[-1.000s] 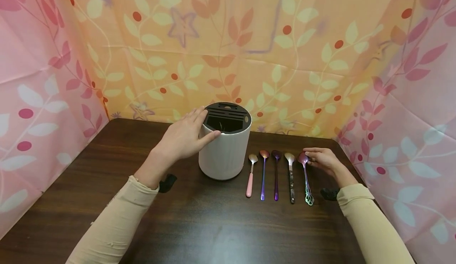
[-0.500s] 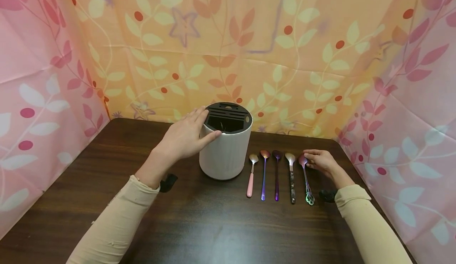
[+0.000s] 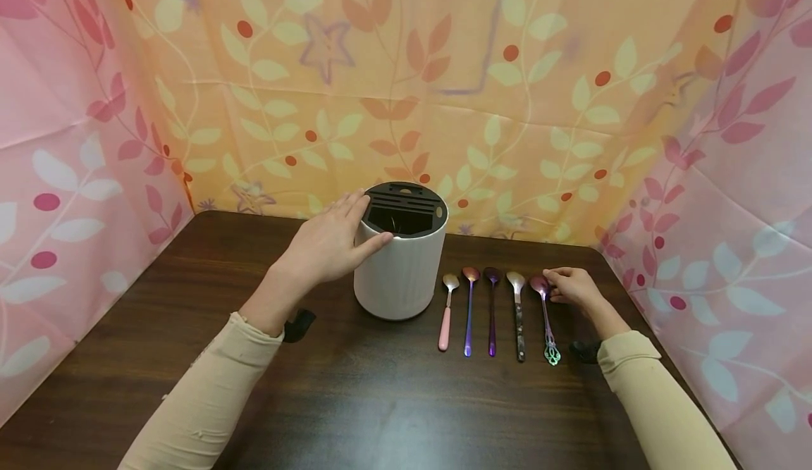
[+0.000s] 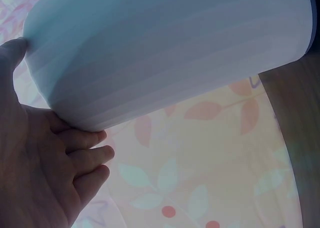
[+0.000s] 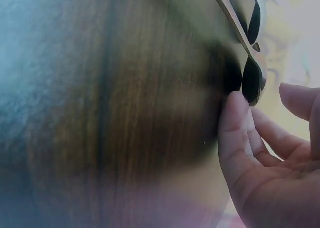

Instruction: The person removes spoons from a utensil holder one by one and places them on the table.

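My left hand (image 3: 326,241) rests against the upper left of a white cylindrical utensil holder (image 3: 398,280) with a black slotted top. Its thumb and fingers spread along the rim; in the left wrist view the fingertips (image 4: 102,136) lie at the holder's edge. On the right, several spoons lie in a row, bowls away from me. My right hand (image 3: 574,288) is at the bowl of the rightmost, a purple spoon (image 3: 540,285) with an ornate green handle end. In the right wrist view a fingertip meets this spoon's bowl (image 5: 253,83), while the thumb stands apart.
From left, the other spoons are a pink-handled spoon (image 3: 445,322), a blue-handled spoon (image 3: 470,315), a dark purple spoon (image 3: 492,315) and a spoon with a dark mottled handle (image 3: 519,322). Patterned cloth (image 3: 393,125) hangs behind and beside the brown table (image 3: 355,399).
My right hand has shifted slightly at the spoon's bowl, its fingertips drawing a little to the right. The left hand and the utensil holder have stayed put.
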